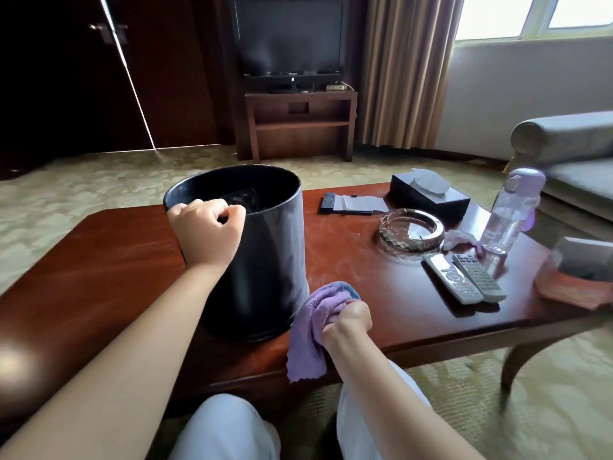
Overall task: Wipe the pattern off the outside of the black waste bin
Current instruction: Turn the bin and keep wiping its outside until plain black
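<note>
The black waste bin (pixel 265 247) stands upright on the reddish wooden table (pixel 99 254), toward the table's near edge and left of its middle, its open mouth facing up. The left hand (pixel 205 232) is on the bin's near rim, fingers curled over the edge so that the grip is clenched on the rim. The right hand (pixel 348 320) is near the table's near edge, just beside the bin's lower right side; its grip is clenched around a bunched purple cloth (pixel 315 323) with a bit of blue showing at the top. The upper folds of the cloth touch the bin's outer wall close to its base, while the loose end hangs down over the table's near edge. No pattern can be made out on the visible side of the bin. Toward the table's right half lie a round glass ashtray (pixel 411 232), two grey remote controls (pixel 464 282) side by side nearer the front, and a clear water bottle with a lilac cap (pixel 510 214) standing upright near the right edge, with a crumpled tissue (pixel 459 239) between it and the ashtray. At the table's far edge sit a black tissue box (pixel 428 194) and a dark notepad holder with paper (pixel 351 204). An orange cloth (pixel 570 288) lies at the right edge.
</note>
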Demonstrator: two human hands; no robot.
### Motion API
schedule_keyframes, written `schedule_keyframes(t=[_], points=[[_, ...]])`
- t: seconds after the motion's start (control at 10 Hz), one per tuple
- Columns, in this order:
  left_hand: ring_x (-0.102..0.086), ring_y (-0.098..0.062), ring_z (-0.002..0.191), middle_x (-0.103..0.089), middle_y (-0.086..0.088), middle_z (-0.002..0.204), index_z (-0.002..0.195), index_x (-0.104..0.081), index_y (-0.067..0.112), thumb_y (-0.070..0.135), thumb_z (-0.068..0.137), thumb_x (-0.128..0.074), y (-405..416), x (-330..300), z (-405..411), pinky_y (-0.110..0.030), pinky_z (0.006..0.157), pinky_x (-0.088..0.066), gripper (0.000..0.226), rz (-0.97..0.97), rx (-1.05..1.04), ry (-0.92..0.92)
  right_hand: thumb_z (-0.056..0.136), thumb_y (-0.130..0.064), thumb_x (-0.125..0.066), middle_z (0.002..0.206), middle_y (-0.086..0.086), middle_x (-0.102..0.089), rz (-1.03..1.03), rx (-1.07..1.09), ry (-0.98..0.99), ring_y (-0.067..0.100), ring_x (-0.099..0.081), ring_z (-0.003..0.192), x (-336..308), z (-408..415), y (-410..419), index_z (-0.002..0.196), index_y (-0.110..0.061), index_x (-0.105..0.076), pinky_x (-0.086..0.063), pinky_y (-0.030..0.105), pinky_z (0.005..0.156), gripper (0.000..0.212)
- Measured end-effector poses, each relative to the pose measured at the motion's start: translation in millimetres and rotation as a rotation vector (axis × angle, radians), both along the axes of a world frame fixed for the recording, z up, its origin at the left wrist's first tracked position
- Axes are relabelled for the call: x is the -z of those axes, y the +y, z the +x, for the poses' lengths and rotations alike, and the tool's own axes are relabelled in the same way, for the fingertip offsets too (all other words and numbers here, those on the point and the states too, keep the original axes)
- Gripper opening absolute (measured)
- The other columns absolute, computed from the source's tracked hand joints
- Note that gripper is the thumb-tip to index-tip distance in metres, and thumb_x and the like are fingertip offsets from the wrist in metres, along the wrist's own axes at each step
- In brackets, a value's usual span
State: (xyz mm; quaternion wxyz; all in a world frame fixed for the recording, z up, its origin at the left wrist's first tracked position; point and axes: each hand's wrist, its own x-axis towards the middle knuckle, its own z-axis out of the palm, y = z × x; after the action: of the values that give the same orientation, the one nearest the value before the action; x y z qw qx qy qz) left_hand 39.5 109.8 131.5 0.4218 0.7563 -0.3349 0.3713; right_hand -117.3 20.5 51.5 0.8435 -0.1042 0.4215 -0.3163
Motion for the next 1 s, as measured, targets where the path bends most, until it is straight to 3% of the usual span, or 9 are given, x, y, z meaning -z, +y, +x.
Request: schedule_keyframes(t=[0.1,0.2,0.3,0.4,0.5,0.6,0.7,0.8,1.0], points=[[-0.031,-0.021,0.045,-0.03,-0.004,0.038,0.043,-0.033,0.014,0.027,0.072,-0.039,4.6,-0.4,3.1,-0.028,0.065,-0.014,0.033,0.0,0.02,-0.005,0.095,-0.023,-0.043,0.057,-0.003,-0.066,0.528,0.092,-0.431,0.011,-0.055,0.029,27.2,13.7,-7.3,0.086,-0.013,-0.057,-0.039,0.019,0.026,0.02],[-0.029,-0.02,0.045,-0.026,0.0,0.039,0.042,-0.033,0.012,0.027,0.073,-0.04,3.6,-0.3,1.5,-0.027,0.065,-0.014,0.035,-0.015,0.022,-0.017,0.082,-0.023,-0.055,0.09,-0.023,-0.061,0.625,-0.047,-0.527,0.005,-0.06,0.049,51.0,17.3,-6.9,0.099,-0.037,-0.059,-0.043,0.02,0.03,0.022],[-0.027,-0.019,0.046,-0.026,0.001,0.039,0.041,-0.037,0.007,0.026,0.073,-0.041,3.4,0.4,1.8,-0.026,0.066,-0.016,0.038,-0.021,0.02,-0.013,0.082,-0.015,-0.051,0.077,-0.013,-0.063,0.301,-0.269,-0.451,0.006,-0.062,0.054,12.1,9.2,9.8,0.086,-0.027,-0.058,-0.048,0.026,0.037,0.015],[-0.028,-0.02,0.047,-0.027,0.002,0.04,0.041,-0.038,0.008,0.027,0.074,-0.041,4.3,1.2,2.7,-0.027,0.065,-0.016,0.038,-0.015,0.029,-0.038,0.093,-0.023,-0.047,0.053,-0.001,-0.061,-0.17,-0.084,-0.219,0.008,-0.062,0.048,-35.2,9.6,19.1,0.076,-0.013,-0.057,-0.047,0.025,0.059,0.023],[-0.031,-0.02,0.047,-0.029,0.002,0.041,0.042,-0.039,0.009,0.027,0.076,-0.041,5.1,2.6,4.3,-0.027,0.065,-0.016,0.038,-0.007,0.036,-0.054,0.094,-0.018,-0.051,0.072,-0.003,-0.06,-0.811,0.064,-0.043,0.008,-0.058,0.069,-67.3,17.9,34.9,0.084,-0.02,-0.058,-0.046,0.022,0.066,0.013],[-0.034,-0.023,0.047,-0.031,-0.001,0.04,0.044,-0.037,0.01,0.027,0.077,-0.041,5.4,2.9,4.9,-0.027,0.066,-0.018,0.037,-0.004,0.04,-0.055,0.093,-0.013,-0.054,0.072,-0.004,-0.054,-1.093,0.074,-0.064,0.007,-0.05,0.064,-82.9,37.3,40.2,0.086,-0.024,-0.052,-0.043,0.021,0.059,0.014],[-0.032,-0.022,0.046,-0.027,0.002,0.041,0.045,-0.033,0.014,0.026,0.076,-0.041,6.1,2.7,5.5,-0.029,0.064,-0.019,0.034,-0.006,0.063,-0.087,0.092,-0.014,-0.055,0.081,-0.003,-0.052,-1.389,0.107,0.086,0.0,-0.046,0.069,-72.4,62.3,38.1,0.085,-0.021,-0.05,-0.04,0.015,0.069,0.011],[-0.035,-0.023,0.047,-0.032,-0.001,0.04,0.044,-0.038,0.01,0.027,0.077,-0.041,5.0,4.1,7.0,-0.029,0.065,-0.02,0.036,-0.003,0.046,-0.079,0.093,-0.016,-0.052,0.099,0.004,-0.05,-1.335,0.199,0.238,-0.004,-0.045,0.083,-45.3,78.6,33.0,0.1,-0.013,-0.052,-0.035,0.009,0.077,0.007],[-0.032,-0.02,0.047,-0.028,0.004,0.042,0.044,-0.035,0.014,0.025,0.076,-0.042,3.2,5.4,6.9,-0.03,0.065,-0.02,0.034,-0.016,0.031,-0.109,0.095,-0.043,-0.042,0.113,0.007,-0.06,-0.725,-0.097,0.658,0.03,-0.053,0.108,48.5,80.8,26.8,0.113,-0.025,-0.049,-0.041,0.037,0.091,0.027]])
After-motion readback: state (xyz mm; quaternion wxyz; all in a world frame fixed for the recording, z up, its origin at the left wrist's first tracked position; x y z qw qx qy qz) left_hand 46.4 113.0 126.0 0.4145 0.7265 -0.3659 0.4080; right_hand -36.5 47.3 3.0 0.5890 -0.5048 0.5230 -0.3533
